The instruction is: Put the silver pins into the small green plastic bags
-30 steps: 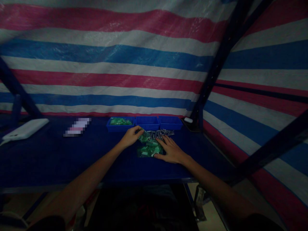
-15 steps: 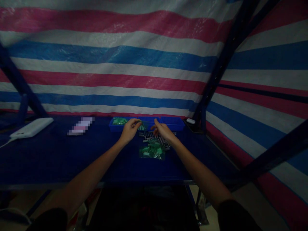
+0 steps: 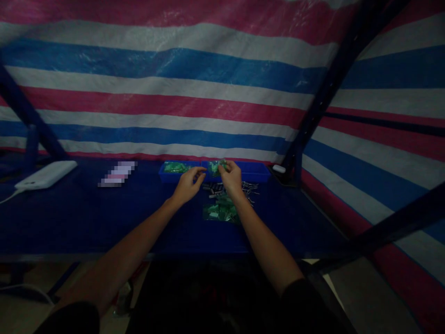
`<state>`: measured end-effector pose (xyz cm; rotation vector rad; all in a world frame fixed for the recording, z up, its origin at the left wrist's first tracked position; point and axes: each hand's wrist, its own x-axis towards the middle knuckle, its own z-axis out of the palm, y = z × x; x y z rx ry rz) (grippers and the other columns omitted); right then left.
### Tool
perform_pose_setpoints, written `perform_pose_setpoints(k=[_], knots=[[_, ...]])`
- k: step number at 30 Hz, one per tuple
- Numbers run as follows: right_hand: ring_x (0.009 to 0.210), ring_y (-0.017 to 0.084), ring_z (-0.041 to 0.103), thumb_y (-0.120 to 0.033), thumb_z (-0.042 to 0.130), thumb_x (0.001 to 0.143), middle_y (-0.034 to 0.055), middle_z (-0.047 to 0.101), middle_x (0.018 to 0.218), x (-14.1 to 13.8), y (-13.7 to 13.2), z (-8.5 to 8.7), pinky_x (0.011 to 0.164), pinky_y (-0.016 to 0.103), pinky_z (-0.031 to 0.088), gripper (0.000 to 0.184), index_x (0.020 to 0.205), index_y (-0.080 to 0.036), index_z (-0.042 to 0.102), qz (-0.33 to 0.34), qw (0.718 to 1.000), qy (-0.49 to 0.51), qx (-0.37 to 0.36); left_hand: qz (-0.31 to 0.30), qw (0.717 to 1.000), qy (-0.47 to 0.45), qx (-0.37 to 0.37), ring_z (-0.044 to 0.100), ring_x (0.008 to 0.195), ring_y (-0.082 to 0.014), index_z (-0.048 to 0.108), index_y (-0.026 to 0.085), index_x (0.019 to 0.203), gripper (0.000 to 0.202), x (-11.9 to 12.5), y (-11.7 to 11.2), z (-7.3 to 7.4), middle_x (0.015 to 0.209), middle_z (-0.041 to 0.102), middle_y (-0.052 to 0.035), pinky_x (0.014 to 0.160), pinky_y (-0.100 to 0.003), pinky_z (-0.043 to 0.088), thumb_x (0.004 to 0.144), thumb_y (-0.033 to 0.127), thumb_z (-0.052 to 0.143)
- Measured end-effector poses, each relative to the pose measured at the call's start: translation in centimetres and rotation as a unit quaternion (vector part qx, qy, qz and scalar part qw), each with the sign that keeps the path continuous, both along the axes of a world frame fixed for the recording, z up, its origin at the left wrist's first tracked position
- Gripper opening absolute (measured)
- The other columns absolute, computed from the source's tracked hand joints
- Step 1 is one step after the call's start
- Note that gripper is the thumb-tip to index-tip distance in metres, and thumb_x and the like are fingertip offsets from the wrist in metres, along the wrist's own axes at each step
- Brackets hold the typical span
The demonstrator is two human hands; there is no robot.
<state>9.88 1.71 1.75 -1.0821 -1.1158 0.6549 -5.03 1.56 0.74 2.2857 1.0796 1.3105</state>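
Note:
My right hand (image 3: pixel 231 179) is raised over the blue table (image 3: pixel 86 218), its fingers pinched on a small clear bag of green parts (image 3: pixel 216 167) held in front of the middle blue bin (image 3: pixel 212 168). My left hand (image 3: pixel 187 183) hovers just left of it, fingers curled with thumb and forefinger close together and nothing visible in them. Below the hands lies another clear bag of green parts (image 3: pixel 219 212). Several small dark and metal pieces (image 3: pixel 215 188) are scattered between the bag and the bins. The left bin (image 3: pixel 175 170) holds green parts.
A third blue bin (image 3: pixel 256 170) stands at the right of the row. A white power bank (image 3: pixel 45 175) with a cable lies at the far left, a blurred card (image 3: pixel 117 173) beside it. A small white object (image 3: pixel 278 169) sits by the dark frame post (image 3: pixel 295 160). A striped tarp forms the walls.
My right hand left the bag on the table, rose toward the bins and took the small bag of green parts that my left hand held. My left hand stayed by the bins.

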Motion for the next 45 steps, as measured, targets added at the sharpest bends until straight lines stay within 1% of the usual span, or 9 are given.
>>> perform_pose_setpoints(k=[6, 10, 14, 20, 24, 29, 35, 40, 45], knots=[[0.075, 0.014, 0.055, -0.020, 0.050, 0.072, -0.0005, 0.059, 0.076, -1.2, -2.1, -0.3, 0.076, 0.028, 0.043, 0.004, 0.076, -0.020, 0.052, 0.006, 0.978, -0.204, 0.045, -0.023, 0.996, -0.036, -0.078, 0.055, 0.063, -0.0132, 0.057, 0.015, 0.098, 0.039, -0.8, 0.5, -0.3, 0.067, 0.058, -0.0011, 0.062, -0.024, 0.043, 0.087, 0.044, 0.032], [0.086, 0.017, 0.050, -0.011, 0.047, 0.068, 0.0019, 0.055, 0.083, -1.4, -2.6, -0.1, 0.083, 0.031, 0.038, 0.012, 0.074, -0.019, 0.053, -0.005, 0.941, -0.330, 0.073, -0.024, 0.986, -0.081, -0.145, 0.052, 0.055, -0.0131, 0.058, 0.014, 0.067, 0.057, -1.0, 1.6, -1.0, 0.057, 0.056, -0.0030, 0.056, -0.025, 0.041, 0.085, 0.056, 0.023], [0.093, 0.018, 0.045, -0.006, 0.046, 0.065, 0.0042, 0.049, 0.089, -1.5, -2.7, -0.5, 0.086, 0.031, 0.036, 0.017, 0.072, -0.018, 0.056, -0.001, 0.925, -0.367, 0.099, -0.029, 0.967, -0.135, -0.215, 0.049, 0.051, -0.0110, 0.057, 0.014, 0.061, 0.050, -0.7, 1.9, -1.3, 0.054, 0.053, -0.0001, 0.051, -0.023, 0.037, 0.077, 0.058, 0.041], [0.098, 0.020, 0.042, -0.006, 0.049, 0.063, 0.0052, 0.043, 0.097, -1.5, -2.5, -0.8, 0.091, 0.035, 0.033, 0.026, 0.079, -0.020, 0.063, -0.056, 0.939, -0.334, 0.053, -0.059, 0.935, -0.260, -0.235, 0.046, 0.053, -0.0075, 0.055, 0.015, 0.074, 0.029, -0.4, 1.7, -0.9, 0.064, 0.051, 0.0036, 0.051, -0.019, 0.037, 0.064, 0.041, 0.063], [0.087, 0.018, 0.047, -0.028, 0.057, 0.070, 0.0028, 0.049, 0.084, -1.4, -2.5, -0.1, 0.084, 0.031, 0.036, 0.011, 0.069, -0.019, 0.064, -0.059, 0.965, -0.255, 0.022, -0.076, 0.935, -0.284, -0.200, 0.049, 0.059, -0.0085, 0.051, 0.017, 0.080, 0.024, -0.4, 1.7, -0.6, 0.072, 0.052, 0.0027, 0.055, -0.020, 0.041, 0.066, 0.033, 0.061], [0.052, 0.012, 0.045, -0.056, 0.042, 0.075, -0.0019, 0.045, 0.047, -1.0, -2.3, 0.1, 0.057, 0.025, 0.035, 0.049, 0.050, -0.016, 0.055, 0.009, 0.984, -0.150, -0.100, -0.087, 0.974, -0.176, -0.116, 0.053, 0.076, -0.0143, 0.053, 0.017, 0.079, 0.010, -0.4, 1.5, -0.6, 0.080, 0.052, -0.0006, 0.064, -0.025, 0.045, 0.070, 0.021, 0.054], [0.048, 0.010, 0.041, -0.039, 0.048, 0.072, -0.0044, 0.045, 0.047, -0.4, -0.9, -1.2, 0.048, 0.022, 0.029, 0.029, 0.057, -0.016, 0.054, 0.033, 0.991, -0.121, -0.056, -0.064, 0.998, -0.007, 0.025, 0.050, 0.088, -0.0171, 0.059, 0.017, 0.077, 0.011, -0.5, 1.1, -1.1, 0.091, 0.049, -0.0048, 0.067, -0.026, 0.044, 0.075, 0.014, 0.049], [0.054, 0.012, 0.047, -0.029, 0.051, 0.070, -0.0033, 0.053, 0.060, -0.6, -0.7, -1.4, 0.054, 0.023, 0.036, 0.021, 0.086, -0.017, 0.058, -0.025, 0.992, -0.125, 0.014, -0.030, 0.999, 0.007, 0.012, 0.052, 0.085, -0.0175, 0.060, 0.018, 0.085, 0.015, -0.6, 1.4, -1.5, 0.089, 0.051, -0.0054, 0.066, -0.026, 0.043, 0.079, 0.020, 0.046], [0.074, 0.015, 0.055, -0.020, 0.049, 0.069, 0.0013, 0.059, 0.076, -0.6, -1.0, -1.1, 0.070, 0.027, 0.044, 0.011, 0.074, -0.018, 0.059, -0.011, 0.988, -0.137, 0.071, 0.021, 0.999, -0.007, -0.036, 0.052, 0.071, -0.0166, 0.061, 0.018, 0.082, 0.022, -1.1, 1.8, -1.5, 0.074, 0.056, -0.0023, 0.065, -0.027, 0.039, 0.081, 0.033, 0.046]])
